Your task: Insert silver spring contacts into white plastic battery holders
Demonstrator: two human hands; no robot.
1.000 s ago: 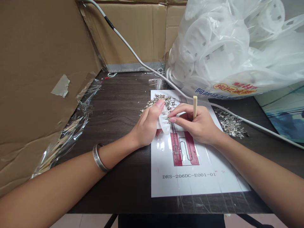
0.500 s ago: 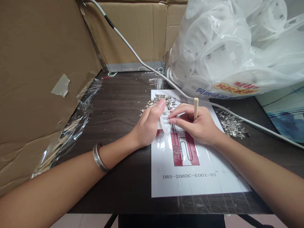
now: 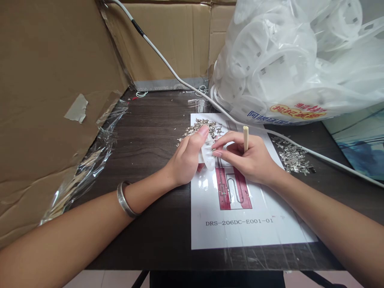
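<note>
My left hand (image 3: pixel 190 156) is closed round a white plastic part (image 3: pixel 208 154) with slots in its face, thumb over its top edge. At the slotted face, the thumb and forefinger of my right hand (image 3: pixel 244 156) pinch together, with a tiny metal piece seeming to show at their tips. A pale wooden stick (image 3: pixel 246 138) stands up out of my right hand, held in the curled fingers; its lower end is hidden. Just beyond my left hand lies a pile of small metal pieces (image 3: pixel 205 125).
Under my hands lies a printed sheet (image 3: pixel 207 236) with a red-and-white drawing. A second heap of metal pieces (image 3: pixel 295 156) is at right. A big clear bag (image 3: pixel 279 80) of white plastic parts stands behind; a white cable (image 3: pixel 168 66) crosses the table. Cardboard (image 3: pixel 54 60) walls the left.
The wooden stick's top has shifted slightly left and down with a small turn of my right hand. My left hand and the white plastic part are nearly still.
</note>
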